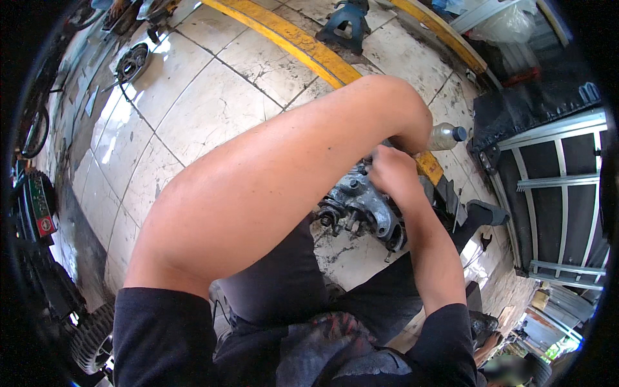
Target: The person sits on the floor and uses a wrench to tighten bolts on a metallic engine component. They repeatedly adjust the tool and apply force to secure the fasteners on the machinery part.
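A greasy grey metal engine or gearbox assembly (pixel 361 197) lies on the tiled floor between my legs. My right hand (pixel 392 171) is at its upper end, with the fingers curled and pressed against something too hidden to name. My left arm reaches across the middle of the view, bending sharply above the assembly. Its forearm covers the far part of the assembly, and my left hand is hidden behind it. Just beyond that bend stands a clear bottle (pixel 442 137) with a dark cap.
A yellow rail (pixel 293 40) crosses the floor ahead, with a blue jack stand (pixel 345 29) beyond it. A round metal part (pixel 133 62) lies far left. Along the right stands a metal-framed black panel (pixel 561 184). A tyre (pixel 93 338) is at lower left; another person shows at lower right.
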